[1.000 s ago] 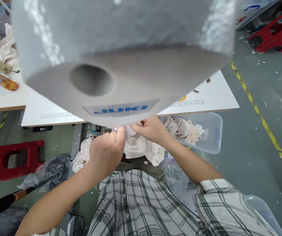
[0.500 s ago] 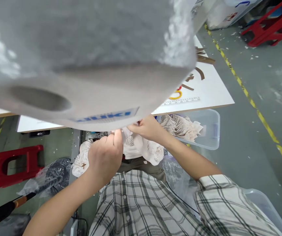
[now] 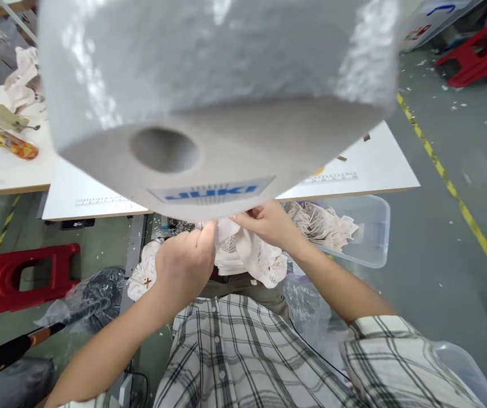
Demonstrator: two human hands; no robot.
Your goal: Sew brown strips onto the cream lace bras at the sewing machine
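Observation:
My left hand is closed in a pinch on a piece of pale fabric below the front of a grey sewing machine head marked JUKI. My right hand grips the same fabric a little to the right, its fingertips partly under the machine head. The cloth hangs down between both hands toward my lap. White gathered fabric with a small brown cross lies left of my left wrist. The machine head hides the needle area.
A clear plastic bin with folded pale fabric pieces stands right of the white table. Red stools stand at left and far right. A drink bottle lies on the table at left. Yellow-black tape marks the floor.
My view has turned, so the machine head sits further right and more of the left table shows. Both hands keep hold of the fabric in nearly the same pose.

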